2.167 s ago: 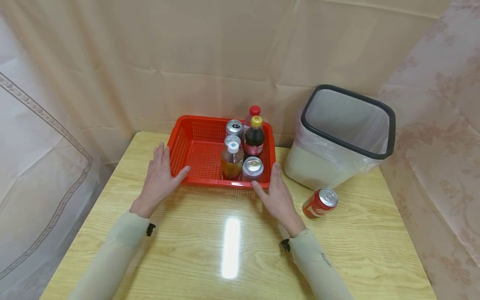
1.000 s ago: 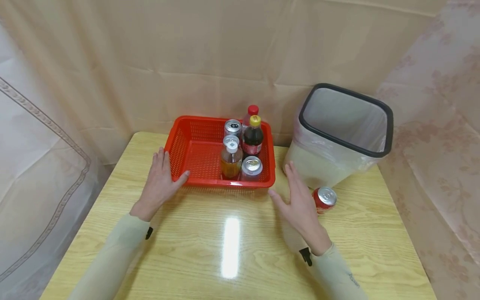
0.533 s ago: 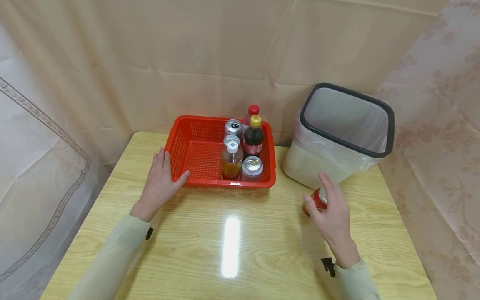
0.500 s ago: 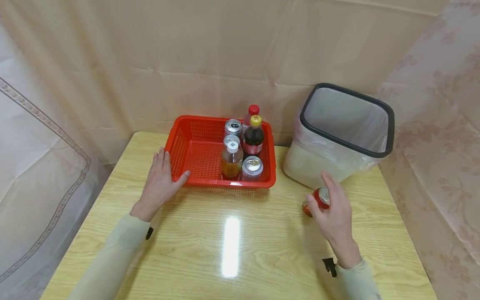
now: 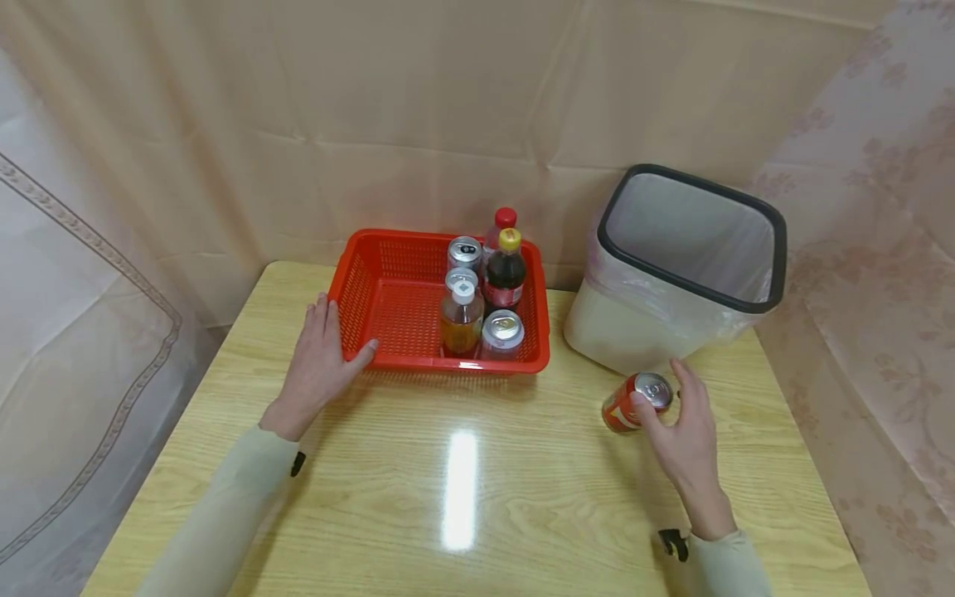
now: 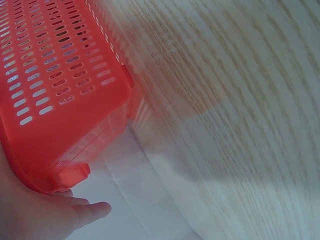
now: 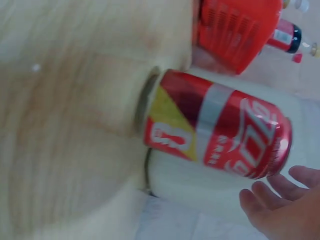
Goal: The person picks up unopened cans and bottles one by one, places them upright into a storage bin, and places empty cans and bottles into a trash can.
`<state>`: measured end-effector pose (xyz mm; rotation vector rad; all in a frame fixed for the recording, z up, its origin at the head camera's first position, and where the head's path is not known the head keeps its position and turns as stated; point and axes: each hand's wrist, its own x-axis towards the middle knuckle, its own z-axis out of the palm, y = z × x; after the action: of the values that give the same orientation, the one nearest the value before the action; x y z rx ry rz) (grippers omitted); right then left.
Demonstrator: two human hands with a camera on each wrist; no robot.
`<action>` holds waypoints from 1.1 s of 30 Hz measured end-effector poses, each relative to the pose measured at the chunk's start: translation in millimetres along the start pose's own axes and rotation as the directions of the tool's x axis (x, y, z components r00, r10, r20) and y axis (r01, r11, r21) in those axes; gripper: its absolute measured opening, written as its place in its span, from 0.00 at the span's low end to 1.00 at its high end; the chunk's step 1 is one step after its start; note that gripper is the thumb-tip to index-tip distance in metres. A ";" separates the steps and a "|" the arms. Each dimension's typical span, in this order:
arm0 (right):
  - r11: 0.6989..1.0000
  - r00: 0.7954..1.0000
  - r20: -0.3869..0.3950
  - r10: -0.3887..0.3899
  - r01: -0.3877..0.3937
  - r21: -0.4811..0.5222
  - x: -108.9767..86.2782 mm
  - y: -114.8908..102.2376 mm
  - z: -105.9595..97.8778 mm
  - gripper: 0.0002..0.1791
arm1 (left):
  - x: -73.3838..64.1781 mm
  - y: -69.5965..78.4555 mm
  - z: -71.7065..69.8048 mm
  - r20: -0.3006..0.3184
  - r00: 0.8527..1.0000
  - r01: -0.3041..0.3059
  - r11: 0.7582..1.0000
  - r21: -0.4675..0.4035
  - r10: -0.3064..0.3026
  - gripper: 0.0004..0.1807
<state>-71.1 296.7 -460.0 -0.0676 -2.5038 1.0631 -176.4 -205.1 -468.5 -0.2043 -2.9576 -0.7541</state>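
A red plastic basket (image 5: 395,362) sits on the wooden table, with several cans and bottles standing in its right part. My left hand (image 5: 317,373) lies at the basket's left front corner, fingers straight along its side and thumb over the front rim. In the left wrist view, that hand (image 6: 45,215) is at the basket's corner. To the right, a red soda can (image 5: 625,409) stands upright on the table. Beside its top is my right hand (image 5: 688,439), thumb and fingers spread. The right wrist view shows bent, loose fingertips (image 7: 260,195) just off the rim of the can.
A pale bin (image 5: 619,332) with a black rim and a clear liner stands behind the can. Among the basket's contents are a dark bottle with a yellow cap (image 5: 506,274), an amber bottle (image 5: 461,327) and a silver-topped can (image 5: 503,327). Cloth curtains (image 5: 418,108) hang behind the table.
My right hand has left the basket's right front corner and moved right to the can. The left hand stays at the basket's left corner.
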 end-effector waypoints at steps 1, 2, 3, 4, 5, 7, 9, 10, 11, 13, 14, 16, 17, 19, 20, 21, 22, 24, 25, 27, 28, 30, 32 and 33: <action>1.000 0.999 0.026 0.030 -0.030 0.000 0.2 1.6 -0.1 0.44 | 0.0 -0.1 0.1 0.000 1.000 0.002 1.000 -0.002 -0.002 0.58; 0.998 0.997 0.050 0.058 -0.058 0.004 0.3 3.2 -0.1 0.45 | -0.1 -0.2 0.2 0.000 1.000 0.002 1.000 -0.002 -0.002 0.58; 0.996 0.994 0.072 0.083 -0.084 0.009 0.7 4.8 -0.1 0.47 | -0.1 -0.3 0.2 0.001 1.000 0.003 1.000 -0.002 -0.003 0.58; 0.994 0.990 0.091 0.105 -0.107 0.014 1.0 6.4 0.1 0.48 | -0.1 -0.3 0.3 0.002 1.000 0.004 1.000 -0.002 -0.004 0.58; 0.992 0.987 0.106 0.124 -0.127 0.019 1.2 8.1 0.5 0.49 | -0.2 -0.3 0.2 0.004 1.000 0.006 1.000 -0.002 -0.006 0.58; 0.986 0.980 0.122 0.154 -0.160 0.040 1.8 12.4 2.5 0.51 | 0.0 -0.5 0.5 0.005 1.000 0.007 1.000 -0.001 -0.007 0.57; 0.980 0.974 0.135 0.184 -0.193 0.058 2.4 15.9 4.6 0.53 | 0.1 -0.7 0.5 0.007 1.000 0.010 1.000 0.001 -0.010 0.57; 0.977 0.971 0.139 0.194 -0.205 0.065 2.8 17.5 5.9 0.54 | 0.2 -0.7 0.4 0.008 1.000 0.012 1.000 0.002 -0.012 0.57; 0.974 0.968 0.146 0.204 -0.217 0.073 3.4 19.3 7.1 0.55 | 0.2 -0.6 0.4 0.009 1.000 0.014 1.000 0.002 -0.014 0.58; 0.968 0.962 0.162 0.222 -0.237 0.084 4.2 21.9 9.3 0.57 | 0.1 -0.7 0.5 0.011 1.000 0.018 1.000 0.006 -0.018 0.58; 0.966 0.959 0.170 0.228 -0.244 0.086 4.6 22.8 10.3 0.57 | 0.0 -0.7 0.5 0.011 1.000 0.019 1.000 0.006 -0.019 0.58; 0.963 0.955 0.179 0.236 -0.254 0.087 4.9 24.5 12.0 0.58 | -0.2 -0.5 0.6 0.013 1.000 0.018 1.000 0.007 -0.018 0.58; 0.962 0.953 0.184 0.240 -0.259 0.087 4.8 25.2 12.6 0.58 | -0.3 -0.6 0.6 0.013 1.000 0.016 1.000 0.006 -0.016 0.58; 0.960 0.951 0.184 0.249 -0.267 0.084 4.5 26.1 13.8 0.58 | -0.4 -0.6 0.6 0.012 1.000 0.013 1.000 0.006 -0.013 0.58; 0.959 0.950 0.182 0.253 -0.271 0.079 4.2 26.4 14.3 0.58 | -0.4 -0.7 0.6 0.012 1.000 0.011 1.000 0.006 -0.011 0.58; 0.959 0.949 0.181 0.258 -0.274 0.070 3.9 26.6 14.6 0.58 | -0.5 -0.6 0.6 0.013 1.000 0.010 1.000 0.005 -0.010 0.58; 0.958 0.948 0.179 0.264 -0.279 0.064 3.6 26.7 14.9 0.57 | -0.5 -0.8 0.7 0.013 1.000 0.009 1.000 0.006 -0.009 0.58; 0.956 0.945 0.173 0.277 -0.289 0.049 3.2 26.4 15.6 0.57 | -0.5 -1.1 0.7 0.013 1.000 0.010 1.000 0.005 -0.010 0.58; 0.955 0.944 0.170 0.283 -0.294 0.042 3.1 26.2 15.9 0.56 | -0.5 -1.2 0.8 0.013 1.000 0.011 1.000 0.004 -0.011 0.58; 0.952 0.941 0.166 0.295 -0.305 0.034 3.0 25.7 16.6 0.56 | -0.6 -1.3 0.8 0.013 1.000 0.013 1.000 0.004 -0.013 0.58; 0.950 0.939 0.164 0.302 -0.311 0.031 3.2 25.5 17.2 0.55 | -0.7 -1.3 0.7 0.013 1.000 0.014 1.000 0.004 -0.014 0.58; 0.946 0.935 0.161 0.315 -0.322 0.022 3.5 24.8 18.1 0.55 | -0.9 -1.1 0.5 0.016 1.000 0.018 1.000 0.003 -0.018 0.58; 0.944 0.933 0.158 0.324 -0.330 0.018 3.7 24.1 18.8 0.54 | -1.0 -0.8 0.2 0.018 1.000 0.021 1.000 0.001 -0.021 0.58; 0.944 0.933 0.154 0.325 -0.331 0.014 3.7 23.8 19.0 0.54 | -1.0 -0.6 0.0 0.019 1.000 0.021 1.000 0.001 -0.021 0.58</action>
<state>-84.7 301.3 -487.1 -0.4232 -2.6664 1.2912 -175.5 -205.8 -468.9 -0.1809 -2.9820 -0.7584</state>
